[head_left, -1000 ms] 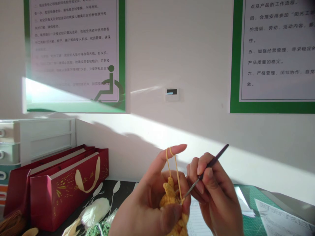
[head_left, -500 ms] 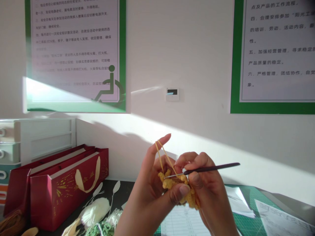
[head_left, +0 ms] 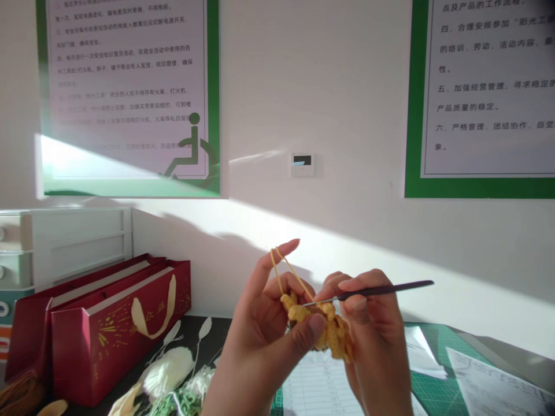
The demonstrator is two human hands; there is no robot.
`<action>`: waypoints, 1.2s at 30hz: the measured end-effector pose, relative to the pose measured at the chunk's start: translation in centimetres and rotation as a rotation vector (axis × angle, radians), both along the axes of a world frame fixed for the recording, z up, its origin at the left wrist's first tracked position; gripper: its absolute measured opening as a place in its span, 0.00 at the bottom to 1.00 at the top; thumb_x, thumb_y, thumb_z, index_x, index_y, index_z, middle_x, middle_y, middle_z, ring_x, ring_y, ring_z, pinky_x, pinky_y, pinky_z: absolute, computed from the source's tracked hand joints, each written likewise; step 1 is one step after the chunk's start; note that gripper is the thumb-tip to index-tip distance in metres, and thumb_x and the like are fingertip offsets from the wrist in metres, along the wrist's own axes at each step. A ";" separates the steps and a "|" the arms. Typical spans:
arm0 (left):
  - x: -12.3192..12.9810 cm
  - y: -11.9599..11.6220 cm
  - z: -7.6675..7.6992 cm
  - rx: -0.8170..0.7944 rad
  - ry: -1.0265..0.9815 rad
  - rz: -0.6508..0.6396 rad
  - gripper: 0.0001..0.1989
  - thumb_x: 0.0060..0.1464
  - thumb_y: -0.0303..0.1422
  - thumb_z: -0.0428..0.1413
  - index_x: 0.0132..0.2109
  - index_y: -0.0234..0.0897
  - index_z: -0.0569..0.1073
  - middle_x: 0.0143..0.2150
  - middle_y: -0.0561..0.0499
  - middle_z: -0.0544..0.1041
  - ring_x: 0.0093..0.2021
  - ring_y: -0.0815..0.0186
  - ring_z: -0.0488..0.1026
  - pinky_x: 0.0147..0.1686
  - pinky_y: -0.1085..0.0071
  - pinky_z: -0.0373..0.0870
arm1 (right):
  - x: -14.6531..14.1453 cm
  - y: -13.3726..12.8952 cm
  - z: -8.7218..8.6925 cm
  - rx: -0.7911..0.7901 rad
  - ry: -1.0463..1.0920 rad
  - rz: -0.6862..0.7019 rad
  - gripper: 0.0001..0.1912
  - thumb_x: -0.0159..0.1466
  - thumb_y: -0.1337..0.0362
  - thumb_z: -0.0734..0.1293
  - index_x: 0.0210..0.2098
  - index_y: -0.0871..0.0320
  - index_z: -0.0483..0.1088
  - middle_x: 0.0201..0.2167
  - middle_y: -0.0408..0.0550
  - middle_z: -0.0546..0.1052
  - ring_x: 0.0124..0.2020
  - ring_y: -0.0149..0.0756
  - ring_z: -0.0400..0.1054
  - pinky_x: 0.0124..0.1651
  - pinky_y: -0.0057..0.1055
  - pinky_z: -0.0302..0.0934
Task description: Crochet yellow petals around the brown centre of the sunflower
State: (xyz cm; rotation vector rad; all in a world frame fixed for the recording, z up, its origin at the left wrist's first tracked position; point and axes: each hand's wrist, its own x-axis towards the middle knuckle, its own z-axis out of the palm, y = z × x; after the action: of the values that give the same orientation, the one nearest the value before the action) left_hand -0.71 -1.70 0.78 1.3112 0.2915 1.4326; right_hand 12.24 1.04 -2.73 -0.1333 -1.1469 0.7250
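1. While a slanted band of sunlight crosses the white wall, two green-framed posters [head_left: 125,92] of printed Chinese text hang above the work, a small wall control panel [head_left: 302,164] between them.
2. On the dark desk [head_left: 212,341] stand red gift bags [head_left: 117,338] with cream ribbon handles. Behind them is a white drawer unit [head_left: 78,242]. Nearby lie a cream yarn bundle [head_left: 167,370] and green yarn [head_left: 186,398].
3. Right of centre, printed sheets [head_left: 489,381] rest on a green cutting mat [head_left: 433,375].
4. Left hand [head_left: 264,358]: index finger raised and spread from the rest, a yellow yarn strand [head_left: 292,276] looped around it; thumb pressed on the work.
5. Right hand [head_left: 375,329]: thumb and fingers pinch the shaft of a dark-handled crochet hook [head_left: 381,292], its tip at the work.
6. Yellow crocheted piece [head_left: 321,326]: held between both hands, above the desk.
7. Against the frame one second earlier: the hook then tilted steeply up-right and now lies nearly level; the piece sits higher; the raised index finger points upward, no longer rightward.
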 end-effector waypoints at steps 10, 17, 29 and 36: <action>0.0 -0.4 0.1 -0.022 -0.045 0.045 0.29 0.55 0.25 0.68 0.62 0.47 0.73 0.36 0.53 0.73 0.37 0.68 0.71 0.38 0.74 0.70 | -1.6 -0.5 -0.4 -0.169 0.090 0.154 0.10 0.68 0.50 0.69 0.38 0.48 0.70 0.32 0.40 0.80 0.32 0.34 0.75 0.37 0.35 0.74; -0.5 -0.5 0.2 -0.011 -0.059 0.022 0.28 0.56 0.25 0.68 0.62 0.46 0.73 0.35 0.53 0.74 0.35 0.69 0.70 0.37 0.75 0.70 | -1.8 -1.0 0.3 -0.212 0.107 0.147 0.10 0.69 0.52 0.68 0.36 0.49 0.71 0.32 0.40 0.75 0.34 0.31 0.70 0.39 0.29 0.68; -0.4 -1.0 0.5 -0.001 0.008 0.054 0.28 0.57 0.26 0.67 0.62 0.46 0.72 0.35 0.53 0.73 0.34 0.66 0.70 0.34 0.70 0.69 | -0.8 -1.0 0.4 -0.307 0.130 0.038 0.14 0.68 0.52 0.69 0.31 0.53 0.67 0.28 0.40 0.73 0.28 0.31 0.67 0.35 0.31 0.66; -0.4 -0.7 0.2 0.043 0.032 0.047 0.26 0.58 0.26 0.67 0.61 0.48 0.73 0.36 0.53 0.73 0.35 0.68 0.70 0.35 0.73 0.67 | -0.5 -0.7 0.5 -0.264 0.105 -0.020 0.15 0.70 0.53 0.67 0.31 0.53 0.65 0.25 0.39 0.71 0.26 0.30 0.66 0.31 0.29 0.62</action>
State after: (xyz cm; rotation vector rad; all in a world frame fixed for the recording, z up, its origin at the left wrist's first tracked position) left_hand -1.14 -2.35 0.94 1.3709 0.3158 1.4656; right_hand 11.79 0.38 -2.25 -0.3242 -0.9453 0.8539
